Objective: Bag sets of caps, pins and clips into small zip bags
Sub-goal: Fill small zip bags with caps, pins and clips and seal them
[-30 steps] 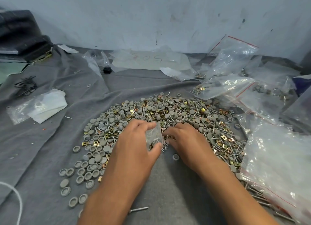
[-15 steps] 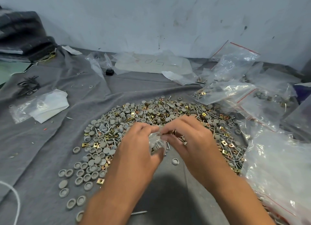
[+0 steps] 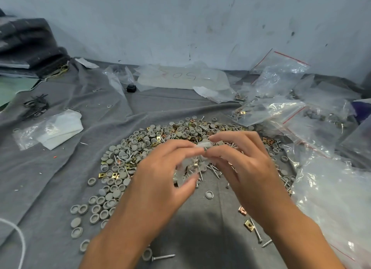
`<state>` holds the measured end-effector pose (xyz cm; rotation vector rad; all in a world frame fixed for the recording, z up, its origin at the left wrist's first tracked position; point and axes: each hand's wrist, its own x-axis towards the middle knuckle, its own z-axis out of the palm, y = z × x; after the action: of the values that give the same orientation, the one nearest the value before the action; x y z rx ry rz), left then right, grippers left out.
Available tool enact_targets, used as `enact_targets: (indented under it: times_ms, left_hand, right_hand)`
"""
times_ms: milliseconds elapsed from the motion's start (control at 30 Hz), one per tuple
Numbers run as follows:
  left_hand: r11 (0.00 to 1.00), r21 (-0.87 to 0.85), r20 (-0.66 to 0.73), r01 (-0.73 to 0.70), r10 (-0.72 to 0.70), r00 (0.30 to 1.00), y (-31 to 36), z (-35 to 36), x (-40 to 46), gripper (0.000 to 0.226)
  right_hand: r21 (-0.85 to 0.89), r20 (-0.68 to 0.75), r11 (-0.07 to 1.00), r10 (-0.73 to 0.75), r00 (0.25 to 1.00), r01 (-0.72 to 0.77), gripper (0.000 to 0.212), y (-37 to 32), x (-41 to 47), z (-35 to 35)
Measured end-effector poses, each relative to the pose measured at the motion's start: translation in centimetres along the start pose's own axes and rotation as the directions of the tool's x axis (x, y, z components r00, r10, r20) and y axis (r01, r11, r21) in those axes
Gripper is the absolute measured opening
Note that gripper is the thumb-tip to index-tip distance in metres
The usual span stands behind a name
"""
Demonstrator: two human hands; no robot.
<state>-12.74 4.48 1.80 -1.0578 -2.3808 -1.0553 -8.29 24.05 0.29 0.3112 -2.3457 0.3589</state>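
A small zip bag (image 3: 195, 164) was held above the near edge of the heap of caps, pins and clips (image 3: 160, 146), pinched at its top strip between the fingertips of the left hand (image 3: 160, 180) and the right hand (image 3: 247, 168). The strip was kept roughly level, running left to right, and the bag's long axis hung downward from it toward the grey cloth (image 3: 60, 168) spread over the tabletop. A brass clip and some pins could be made out through the film; the exact contents could not be told. The left thumb was curled under the bag's lower part. Open cloth was left just below the hands, with only a stray cap (image 3: 208, 194) and a few loose pins (image 3: 256, 231) on it. The right side was crowded by large clear bags (image 3: 331, 188), and the left by a folded white packet (image 3: 58, 130). The far edge was closed off by the wall (image 3: 180, 27).
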Motion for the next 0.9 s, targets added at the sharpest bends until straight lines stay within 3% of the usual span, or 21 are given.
enact_targets:
  times_ms: [67,133,200,300,367,500,733,900]
  left_hand:
    - [0.995,-0.102,-0.111,-0.020,0.009,0.994,0.1,-0.5,0.1,0.036]
    - [0.961,-0.270,-0.186,0.063,-0.116,0.976,0.3,-0.9,0.1,0.030]
    - [0.867,-0.474,-0.162,0.154,-0.258,0.953,0.3,-0.9,0.2,0.033]
    - [0.680,-0.699,-0.053,0.222,-0.358,0.932,0.3,-0.7,0.5,0.042]
    - [0.568,-0.786,0.002,0.245,-0.393,0.920,0.3,-0.5,0.7,0.044]
    - [0.485,-0.836,0.032,0.256,-0.424,0.905,0.4,-0.5,0.9,0.047]
    - [0.578,-0.764,-0.015,0.288,-0.461,0.887,0.0,-0.9,0.8,0.047]
    - [0.595,-0.748,-0.043,0.293,-0.485,0.873,0.0,-0.9,0.7,0.046]
  right_hand:
    - [0.103,-0.071,0.995,0.009,0.997,-0.002,0.015,-0.1,0.2,-0.5]
    - [0.257,-0.117,0.966,0.073,0.990,-0.041,0.014,-0.5,0.2,-0.9]
    - [0.410,-0.102,0.906,0.160,0.982,-0.105,0.015,-1.0,0.1,-1.1]
    - [0.648,0.027,0.717,0.317,0.948,-0.258,0.029,-1.5,-0.3,-1.3]
    - [0.720,0.123,0.607,0.363,0.924,-0.335,0.026,-1.3,-0.3,-1.5]
    - [0.780,0.269,0.447,0.392,0.880,-0.438,0.016,-0.4,-0.4,-1.6]
    - [0.706,0.195,0.552,0.451,0.871,-0.444,0.008,-0.3,-0.7,-1.1]
    - [0.639,0.244,0.614,0.410,0.879,-0.464,0.009,-0.6,-0.8,-1.2]
